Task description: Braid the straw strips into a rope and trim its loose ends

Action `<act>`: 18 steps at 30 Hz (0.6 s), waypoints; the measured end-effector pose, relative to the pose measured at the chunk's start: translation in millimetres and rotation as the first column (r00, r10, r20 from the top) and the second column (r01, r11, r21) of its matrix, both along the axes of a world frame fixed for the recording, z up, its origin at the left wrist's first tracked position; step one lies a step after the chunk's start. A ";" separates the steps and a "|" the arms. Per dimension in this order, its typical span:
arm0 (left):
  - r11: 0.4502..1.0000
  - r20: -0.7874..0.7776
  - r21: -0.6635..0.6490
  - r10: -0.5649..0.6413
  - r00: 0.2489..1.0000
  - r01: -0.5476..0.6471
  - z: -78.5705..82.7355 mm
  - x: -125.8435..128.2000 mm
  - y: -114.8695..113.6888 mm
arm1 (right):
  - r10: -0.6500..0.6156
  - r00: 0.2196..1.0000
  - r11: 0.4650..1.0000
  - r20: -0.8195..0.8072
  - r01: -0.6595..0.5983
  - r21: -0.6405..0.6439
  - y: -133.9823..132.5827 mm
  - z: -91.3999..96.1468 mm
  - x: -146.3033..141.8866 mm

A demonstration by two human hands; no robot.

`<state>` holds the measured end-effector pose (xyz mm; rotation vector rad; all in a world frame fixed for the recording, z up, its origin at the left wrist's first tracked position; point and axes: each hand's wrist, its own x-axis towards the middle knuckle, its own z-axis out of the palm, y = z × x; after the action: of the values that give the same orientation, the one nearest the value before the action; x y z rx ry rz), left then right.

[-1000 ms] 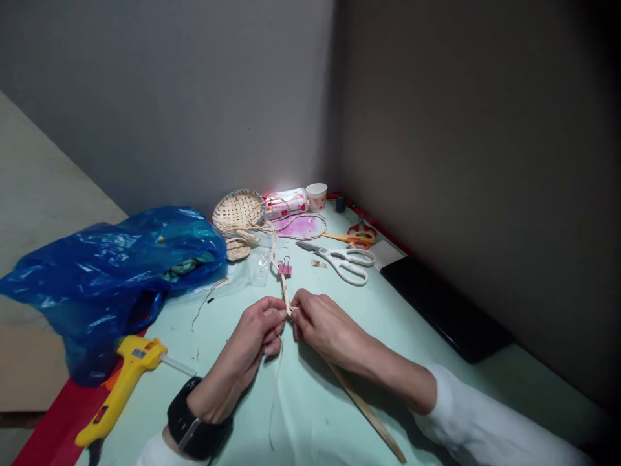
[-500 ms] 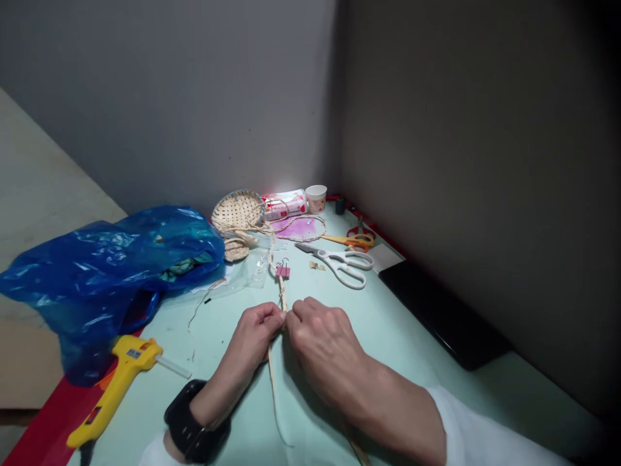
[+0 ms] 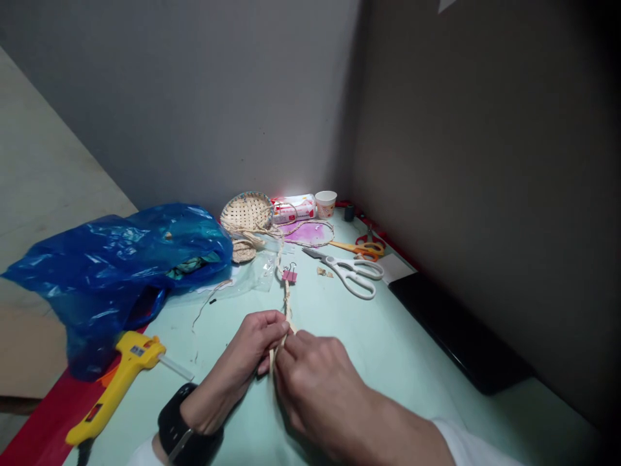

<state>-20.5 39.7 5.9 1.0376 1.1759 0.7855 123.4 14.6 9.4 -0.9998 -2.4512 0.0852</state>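
Note:
A pale braided cord (image 3: 287,299) of flat, straw-like strands runs toward me from a pink binder clip (image 3: 290,276). My left hand (image 3: 259,336) pinches the near end of the braid between thumb and forefinger; a dark watch is on that wrist. Right against it, my right hand (image 3: 315,375) is closed with its fingertips on the loose strands (image 3: 273,366). One strand hangs down toward me between the hands. The right fingertips are partly hidden behind its knuckles.
White scissors (image 3: 352,272) and orange-handled scissors (image 3: 366,249) lie right of the braid. Behind stand a woven basket (image 3: 247,210) and a paper cup (image 3: 326,204). On the left are a blue plastic bag (image 3: 121,259) and a yellow glue gun (image 3: 116,388); a black flat object (image 3: 456,330) lies right.
My right hand has moved down toward me and turned, drawing a strand with it. My left hand keeps its pinch on the braid. The whole view has shifted slightly.

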 end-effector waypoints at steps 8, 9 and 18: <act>0.998 -0.071 0.059 -0.014 0.997 0.018 1.7 1.1 -1.1 | -0.178 0.953 0.719 -0.246 -0.045 -0.694 47.1 13.5 25.8; 0.997 -0.094 0.068 -0.016 0.995 0.022 1.9 1.0 -1.0 | -0.152 0.950 0.681 -0.274 -0.100 -0.726 48.6 9.3 24.7; 0.933 -0.477 0.353 0.119 0.871 0.066 8.9 3.7 -5.1 | -0.252 0.910 0.715 -0.330 -0.054 -0.697 49.1 -7.3 12.2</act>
<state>-16.8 34.6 14.8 1.5988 1.5143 0.7997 135.6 63.6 2.0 -1.2520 -1.9642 1.1451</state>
